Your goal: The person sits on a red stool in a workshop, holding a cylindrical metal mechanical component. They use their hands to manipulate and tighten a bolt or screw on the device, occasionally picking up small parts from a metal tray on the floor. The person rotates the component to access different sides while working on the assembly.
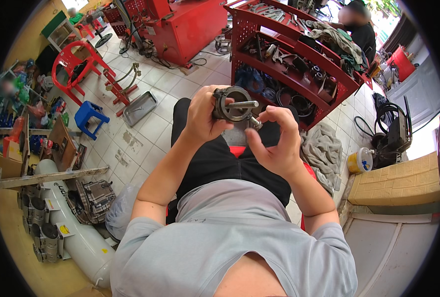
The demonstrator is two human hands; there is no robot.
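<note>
My left hand (203, 116) is wrapped round a dark round metal clamp (219, 110), holding it up above my lap. A smooth metal rod (244, 104) lies across the ring's opening. At the ring's lower right edge a small threaded bolt (254, 123) sticks out. The thumb and forefinger of my right hand (280, 137) are closed about that bolt from either side, and its other fingers are curled. The clamp's far left side is hidden behind my left fingers.
Ahead stands a red tool cart (294, 44) full of wrenches and parts, with a person (363, 29) behind it. A metal tray (140, 109), a blue stool (90, 118) and a red chair (76, 69) are to the left. A grey cloth (323, 153) lies at right.
</note>
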